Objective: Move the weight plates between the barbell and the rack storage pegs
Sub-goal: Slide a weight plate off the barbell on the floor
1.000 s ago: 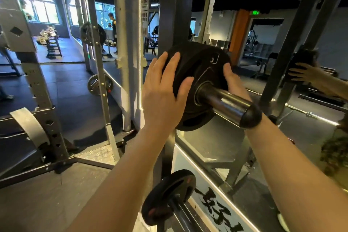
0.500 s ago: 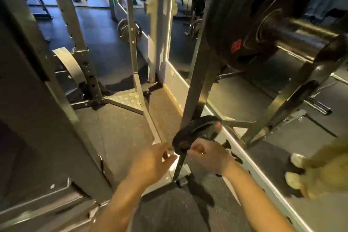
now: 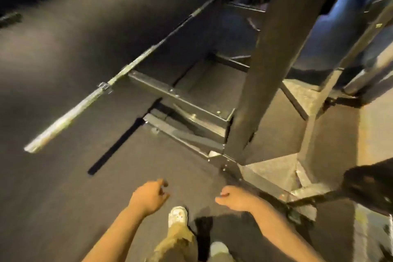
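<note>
hands: left hand [image 3: 148, 197] and right hand [image 3: 236, 198] loosely curled, now empty | view swung from plate to bare barbell [image 3: 89, 102] (sleeve free for loading)

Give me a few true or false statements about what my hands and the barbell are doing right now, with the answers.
1. Both hands hold a weight plate. False: the left hand and right hand hold nothing, fingers loosely curled.
2. The near barbell sleeve is bare. True.
3. The barbell leans upright against the rack post. False: it lies low, running away across the floor.
4. A light shoe shows between the forearms. True.
</note>
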Action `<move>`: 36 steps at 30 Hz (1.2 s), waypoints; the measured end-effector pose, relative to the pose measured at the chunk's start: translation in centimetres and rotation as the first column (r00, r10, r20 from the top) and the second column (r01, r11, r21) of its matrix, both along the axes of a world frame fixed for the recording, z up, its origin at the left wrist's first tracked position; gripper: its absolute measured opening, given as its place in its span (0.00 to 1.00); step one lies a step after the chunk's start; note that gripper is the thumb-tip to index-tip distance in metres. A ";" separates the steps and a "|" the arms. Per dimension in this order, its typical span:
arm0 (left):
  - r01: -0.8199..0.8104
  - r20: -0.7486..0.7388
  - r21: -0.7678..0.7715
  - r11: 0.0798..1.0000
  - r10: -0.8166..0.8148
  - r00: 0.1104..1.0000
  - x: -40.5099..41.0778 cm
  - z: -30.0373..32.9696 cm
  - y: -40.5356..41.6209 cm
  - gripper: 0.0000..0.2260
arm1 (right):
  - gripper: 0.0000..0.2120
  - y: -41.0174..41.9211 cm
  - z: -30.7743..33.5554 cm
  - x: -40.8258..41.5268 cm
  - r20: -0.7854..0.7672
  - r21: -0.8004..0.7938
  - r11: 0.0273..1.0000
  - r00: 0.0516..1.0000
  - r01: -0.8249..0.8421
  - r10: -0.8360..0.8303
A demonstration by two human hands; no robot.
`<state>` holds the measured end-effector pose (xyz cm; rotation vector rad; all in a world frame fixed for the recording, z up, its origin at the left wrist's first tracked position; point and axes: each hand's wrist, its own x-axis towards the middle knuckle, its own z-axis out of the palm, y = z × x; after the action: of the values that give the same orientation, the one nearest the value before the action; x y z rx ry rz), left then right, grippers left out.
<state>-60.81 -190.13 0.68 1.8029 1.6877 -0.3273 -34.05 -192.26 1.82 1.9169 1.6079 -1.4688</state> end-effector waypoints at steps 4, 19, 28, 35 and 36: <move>-0.314 0.071 0.081 0.946 0.309 0.948 -8.3 0.5 -2.7 0.15 | 0.17 3.3 0.3 -9.9 -0.006 0.000 0.970 0.970 -0.243 0.243; -0.937 0.306 -0.333 0.102 0.952 -0.005 -43.2 -6.0 -9.1 0.07 | 0.10 12.3 -4.2 -47.5 -0.031 -0.102 0.924 0.930 -0.368 0.367; -0.896 0.364 -0.443 0.030 0.919 -0.149 -55.9 -5.0 -5.7 0.08 | 0.07 16.1 -4.8 -66.7 -0.279 -0.256 0.966 0.959 -0.031 -0.044; -0.918 0.391 -0.375 0.126 0.920 -0.033 -65.2 -4.6 2.3 0.03 | 0.06 23.0 -7.8 -77.8 -0.324 -0.283 0.914 0.867 0.292 -0.377; -0.915 0.382 -0.366 0.169 0.924 0.018 -66.5 -4.5 4.0 0.03 | 0.07 24.0 -9.0 -78.8 -0.325 -0.255 0.909 0.857 0.329 -0.401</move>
<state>-127.26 -186.11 -3.85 0.2604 1.9693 0.7303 -112.87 -168.23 -7.15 1.9984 1.2026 -2.1694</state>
